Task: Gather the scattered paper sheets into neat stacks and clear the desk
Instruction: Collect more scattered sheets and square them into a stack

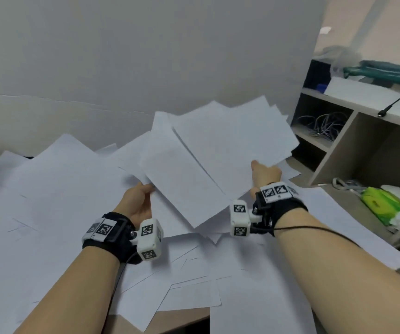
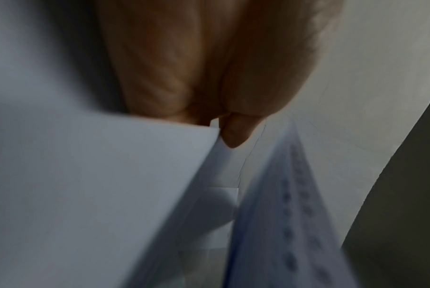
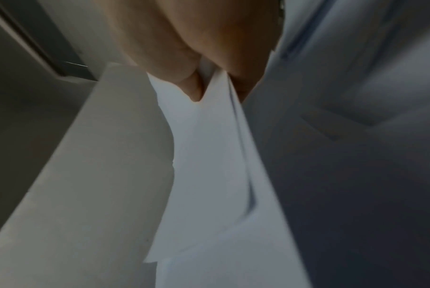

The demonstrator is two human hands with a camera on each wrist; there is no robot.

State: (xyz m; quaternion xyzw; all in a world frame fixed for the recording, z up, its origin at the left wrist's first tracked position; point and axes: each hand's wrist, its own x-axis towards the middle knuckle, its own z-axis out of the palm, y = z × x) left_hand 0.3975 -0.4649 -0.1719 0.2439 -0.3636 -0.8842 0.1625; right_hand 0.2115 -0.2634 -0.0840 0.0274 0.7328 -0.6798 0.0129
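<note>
White paper sheets (image 1: 57,203) lie scattered and overlapping across the whole desk. My left hand (image 1: 138,198) pinches the near left edge of a loose sheaf of sheets (image 1: 184,186) lifted above the desk. My right hand (image 1: 265,173) grips a second fanned bunch (image 1: 237,138) by its near right corner, raised and tilted toward the wall. In the left wrist view my fingers (image 2: 233,134) pinch a sheet edge (image 2: 110,175). In the right wrist view thumb and fingers (image 3: 194,85) clamp several sheets (image 3: 216,155). The two bunches overlap in the middle.
A grey wall (image 1: 146,56) rises close behind the desk. Open shelving (image 1: 362,145) with cables stands at the right. A green tissue pack (image 1: 384,201) and a cable lie on the desk's right end. The desk's front edge (image 1: 182,317) shows bare wood.
</note>
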